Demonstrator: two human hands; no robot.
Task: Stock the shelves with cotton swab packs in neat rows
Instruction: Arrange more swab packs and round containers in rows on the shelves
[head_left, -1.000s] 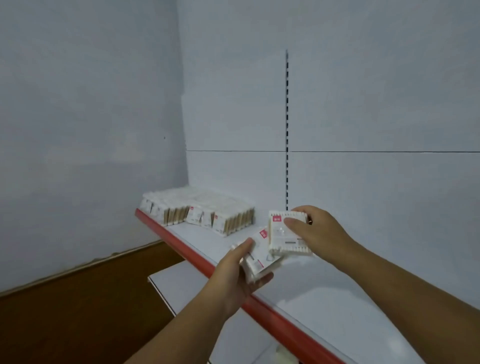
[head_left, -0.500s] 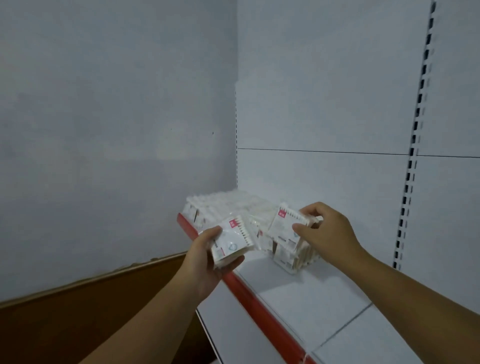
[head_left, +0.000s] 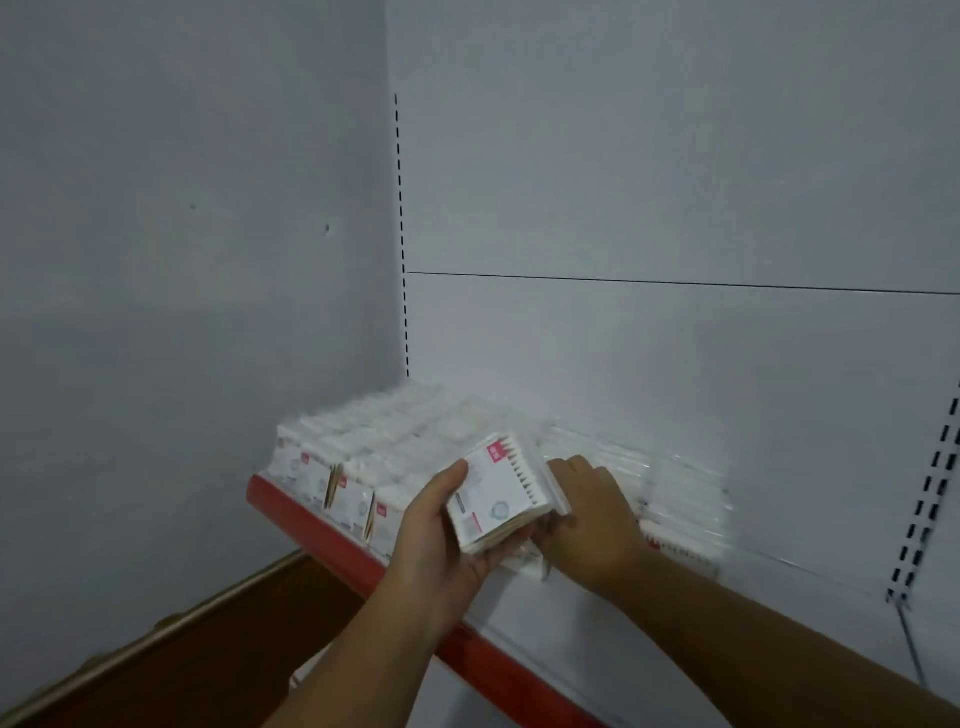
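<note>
On the head camera I see the left hand (head_left: 441, 540) clamped on a small stack (head_left: 496, 493) of swab packs, thumb on the printed face and fingers curled underneath. It holds the stack tilted, above the shelf (head_left: 623, 649) and near its red front edge (head_left: 311, 535). The right hand (head_left: 592, 525) reaches in behind the stack, back of the hand up, knuckles against the packs standing there. The stack hides its thumb and fingertips, so I cannot tell whether it grips anything. Rows (head_left: 363, 457) of packs stand packed together at the shelf's left end, from the front edge to the back panel (head_left: 623, 364). More packs (head_left: 680, 504), blurred, sit just right of the right hand along the back. A slotted upright (head_left: 400, 234) runs up the corner beside the grey wall (head_left: 182, 260).
</note>
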